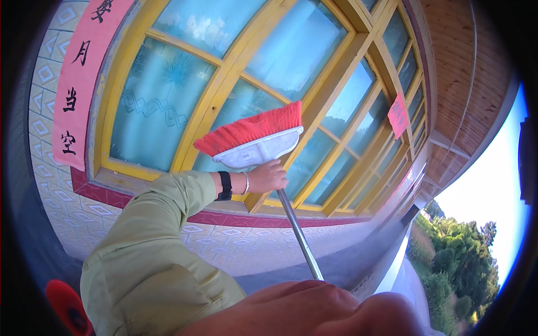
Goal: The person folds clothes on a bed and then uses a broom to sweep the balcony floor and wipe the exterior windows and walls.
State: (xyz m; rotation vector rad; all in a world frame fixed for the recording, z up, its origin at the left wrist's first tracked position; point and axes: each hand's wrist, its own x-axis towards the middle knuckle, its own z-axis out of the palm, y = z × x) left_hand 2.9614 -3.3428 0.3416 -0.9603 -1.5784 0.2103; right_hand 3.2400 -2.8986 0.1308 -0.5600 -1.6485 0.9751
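A broom with red bristles [252, 126], a pale plastic head [258, 149] and a shiny metal handle [300, 235] is raised bristles-up before the windows. My left hand [269, 178] grips the handle just beneath the head. Around that wrist are a black band [225, 185] and a silver bangle [246, 182], below a light green sleeve [147, 248]. Behind the bristles are yellow-framed window panes [201, 122]; whether the bristles touch them I cannot tell. The handle's lower end passes behind blurred skin close to the lens. My right hand is out of view.
Patterned wall tiles [235, 241] and a dark red tile band [252, 220] run below the windows. A pink paper strip [77, 105] bears writing. Wooden boards [449, 63] form the overhang at right; trees [458, 252] stand beyond. A red rounded object [63, 294] shows at lower left.
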